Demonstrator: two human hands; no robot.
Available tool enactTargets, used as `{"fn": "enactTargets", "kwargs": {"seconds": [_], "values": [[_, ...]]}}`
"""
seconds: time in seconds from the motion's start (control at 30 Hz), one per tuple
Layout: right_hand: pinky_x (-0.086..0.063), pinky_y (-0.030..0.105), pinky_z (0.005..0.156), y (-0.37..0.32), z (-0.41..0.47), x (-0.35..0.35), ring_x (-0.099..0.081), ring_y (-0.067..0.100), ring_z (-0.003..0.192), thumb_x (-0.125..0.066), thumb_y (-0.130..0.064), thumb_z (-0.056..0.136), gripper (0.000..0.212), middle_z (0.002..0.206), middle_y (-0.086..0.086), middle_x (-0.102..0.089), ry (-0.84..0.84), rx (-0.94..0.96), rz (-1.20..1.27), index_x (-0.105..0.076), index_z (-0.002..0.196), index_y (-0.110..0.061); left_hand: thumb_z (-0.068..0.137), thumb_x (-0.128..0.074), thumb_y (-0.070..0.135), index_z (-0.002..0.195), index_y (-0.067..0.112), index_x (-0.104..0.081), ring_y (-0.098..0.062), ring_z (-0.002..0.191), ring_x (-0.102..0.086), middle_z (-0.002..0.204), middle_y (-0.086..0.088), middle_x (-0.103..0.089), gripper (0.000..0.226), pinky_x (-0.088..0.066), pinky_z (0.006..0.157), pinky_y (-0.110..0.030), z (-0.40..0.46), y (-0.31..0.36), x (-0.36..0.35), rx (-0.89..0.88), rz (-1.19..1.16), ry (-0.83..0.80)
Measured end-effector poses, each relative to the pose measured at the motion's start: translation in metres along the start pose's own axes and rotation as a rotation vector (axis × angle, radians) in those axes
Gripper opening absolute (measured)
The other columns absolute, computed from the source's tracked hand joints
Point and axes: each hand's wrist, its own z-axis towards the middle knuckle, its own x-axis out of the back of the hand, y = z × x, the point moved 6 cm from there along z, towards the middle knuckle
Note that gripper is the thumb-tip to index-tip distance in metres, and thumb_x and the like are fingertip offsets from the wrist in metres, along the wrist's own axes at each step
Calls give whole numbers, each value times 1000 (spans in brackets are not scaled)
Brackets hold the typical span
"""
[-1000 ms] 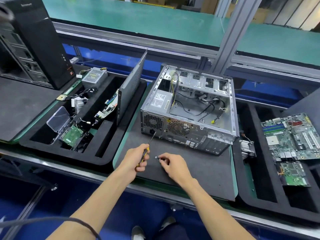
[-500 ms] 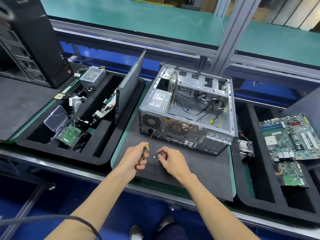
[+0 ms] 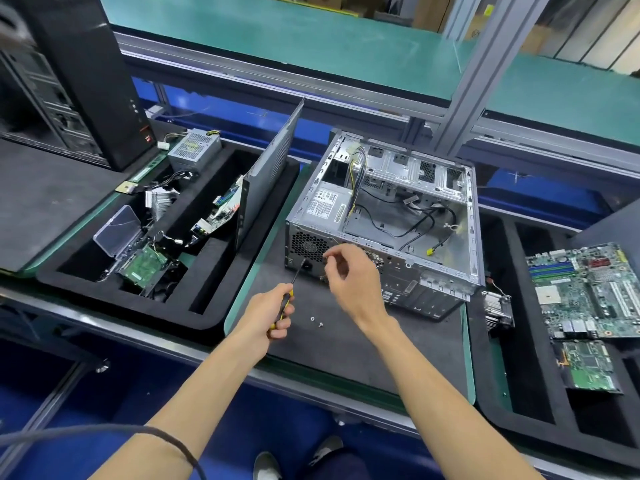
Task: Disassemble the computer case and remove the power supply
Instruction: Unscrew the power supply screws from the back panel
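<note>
Workbench with dark foam mat (image 3: pixel 363 344) just below the fingers; green edging (image 3: pixel 469 355) around the mat, right of them; black foam trays (image 3: pixel 114 296) left of the fingers and (image 3: pixel 519 375) right of them, sunk compartments; metal bench rail (image 3: pixel 214 355) along the near edge, below the fingers; blue panels (image 3: pixel 221 109) behind the bench, above and beyond the fingers; grey aluminium frame post (image 3: pixel 485 64) rising up and right of them; teal-topped bench (image 3: pixel 311 32) far beyond, across the top; cardboard boxes (image 3: pixel 426 8) at the far back, blurred; blue floor (image 3: pixel 284 427) under the bench, well below the fingers; light even, bright overhead.
</note>
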Motion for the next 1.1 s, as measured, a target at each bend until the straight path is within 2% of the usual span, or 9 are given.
{"fn": "enactTargets", "kwargs": {"seconds": [0.17,0.33,0.47,0.6,0.73,0.87,0.93,1.03,1.1], "values": [[-48,35,85,-21,29,17,-58,17,96,-48,5,91,27,93,0,-65,66,46,2,-71,92,-10,98,-57,30,84,14,-53,-10,38,-27,55,3,-46,22,-16,34,-17,4,3,3,19,-44,-3],[-46,29,85,-42,46,15,-55,16,99,-54,1,91,22,94,-2,-66,97,156,-62,-72,92,-12,99,-57,31,83,14,-54,-10,38,-27,54,3,-46,23,-16,33,-17,8,5,15,26,-78,26],[-43,32,101,-41,63,-1,-54,17,114,-54,-3,94,25,114,1,-67,5,159,-103,-74,106,-13,98,-57,31,85,14,-54,-11,39,-28,53,4,-47,21,-17,34,-17,12,7,21,3,-44,57],[-34,36,114,-31,73,-22,-47,24,135,-55,-11,99,32,140,9,-58,-153,139,-210,-69,127,-15,97,-57,31,86,15,-52,-12,39,-29,56,3,-46,20,-18,35,-18,16,7,24,-27,28,81],[-33,33,111,-26,72,-26,-50,22,132,-52,-25,103,33,135,3,-64,-166,160,-352,-66,133,-20,96,-57,31,84,15,-50,-12,39,-30,58,2,-46,21,-19,37,-20,19,6,27,-36,74,93],[-30,36,116,-21,75,-27,-44,17,140,-48,-31,105,37,143,-1,-59,-234,150,-369,-61,139,-25,97,-58,31,87,15,-49,-12,41,-31,59,2,-46,21,-20,37,-21,22,4,32,-61,94,98],[-35,38,114,-18,79,-24,-46,16,139,-47,-33,106,37,144,-4,-58,-287,138,-373,-60,139,-29,97,-59,31,88,15,-48,-11,41,-32,61,1,-46,21,-21,37,-21,22,4,33,-79,109,100],[-46,35,102,-12,86,-16,-58,14,123,-45,-21,105,37,135,-8,-64,-303,111,-300,-61,138,-26,96,-60,31,88,15,-49,-12,41,-33,62,0,-47,21,-21,37,-21,24,4,32,-96,113,108],[-41,31,110,-6,86,-15,-52,11,132,-41,-12,103,43,142,-9,-59,-314,73,-257,-60,140,-24,96,-60,31,87,15,-50,-11,41,-33,63,0,-48,21,-22,37,-20,25,4,31,-104,111,108]]}}
